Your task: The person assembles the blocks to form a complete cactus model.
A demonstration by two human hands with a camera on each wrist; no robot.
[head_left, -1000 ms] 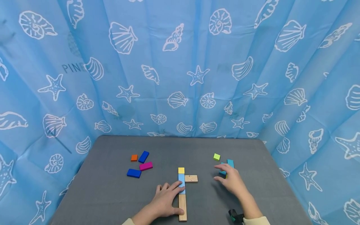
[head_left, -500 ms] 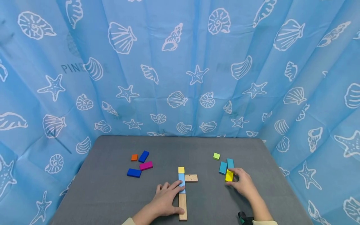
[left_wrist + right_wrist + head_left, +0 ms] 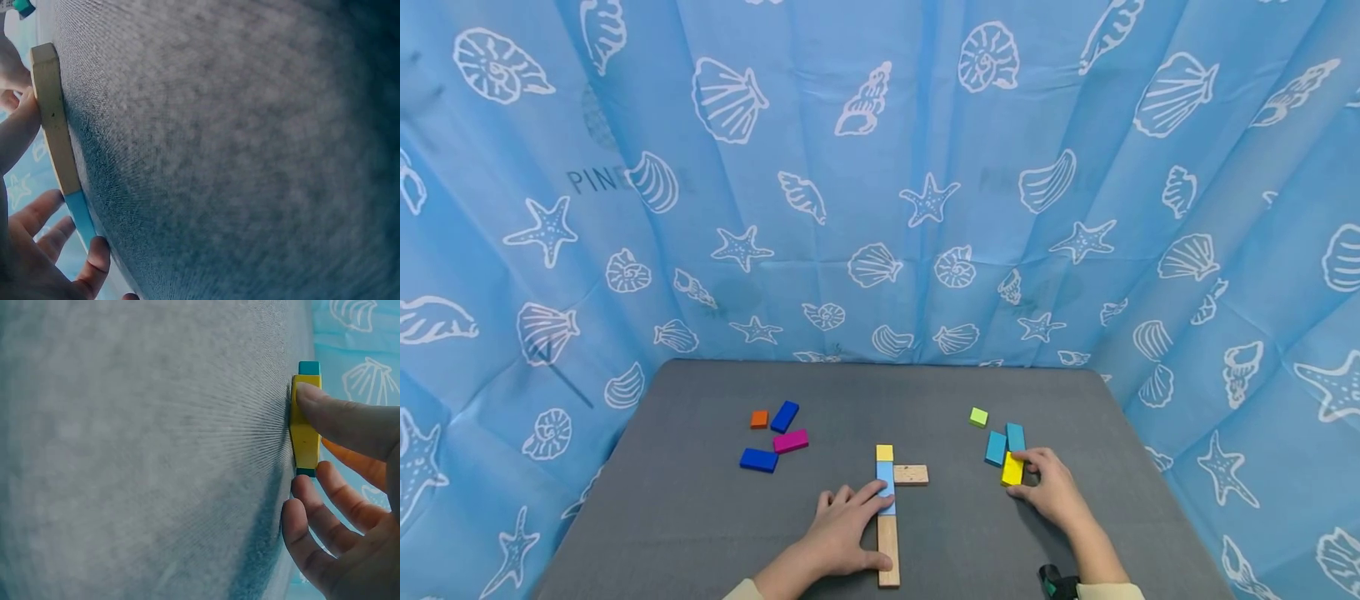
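Grey fabric point(image 3: 700, 517) covers the tabletop, and on it, well to the right of the light-blue block point(image 3: 884, 472), the right hand point(image 3: 1051, 487) pinches a yellow block point(image 3: 1012, 469) between thumb and fingers. The left hand point(image 3: 842, 537) lies with fingers spread, tips on the light-blue block, its thumb on the long wooden block point(image 3: 887, 546) at the near end. Dragging the yellow block instead of lifting it would probably shove the two teal blocks point(image 3: 996, 448) at its far end — whether they touch, I cannot tell. A slack pinch might let it twist. Nothing visible fastens the row, so a sideways press from the left fingers could skew it, along with the square yellow piece point(image 3: 884, 452) at the light-blue block's far end. The short wooden block point(image 3: 912, 475) juts from its right side — likely an obstacle to anything slid in low from there. Farther back on that side sits a lime block point(image 3: 978, 417); well to the left lie orange point(image 3: 759, 419), magenta point(image 3: 791, 441) and two dark-blue blocks point(image 3: 759, 460), out of the way.
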